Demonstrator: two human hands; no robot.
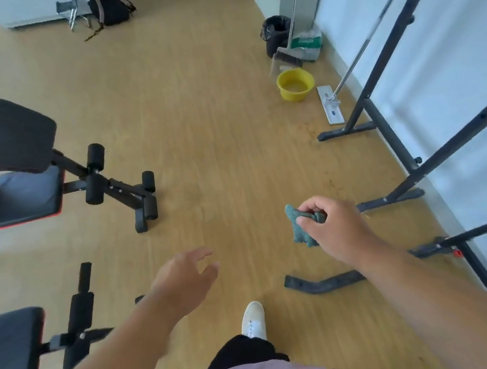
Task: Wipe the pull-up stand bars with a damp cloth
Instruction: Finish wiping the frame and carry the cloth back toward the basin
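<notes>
A crumpled teal cloth [300, 226] is pinched between the thumb and curled fingers of the right hand [330, 228], most of it bunched and hanging at the hand's thumb side, above the wooden floor [210, 125]. The left hand [184, 281] is held out over the floor with nothing in it, its fingers loosely spread and slightly blurred. The black bars of the pull-up stand [395, 141] are seen to the outer side of the right hand, along the pale wall [454, 55]; the nearest floor foot of the stand lies just beyond the knuckles, and the cloth is apart from it. A bent black base bar [321, 283] is laid on the floor beneath the right forearm. Well ahead of the right hand, a yellow basin [295, 84], a flat mop [331, 105] and a dark bin [275, 32] are placed near the wall. Two padded exercise benches [20, 175] are set beyond the left hand's outer side. A white shoe [253, 320] is planted between the forearms.
</notes>
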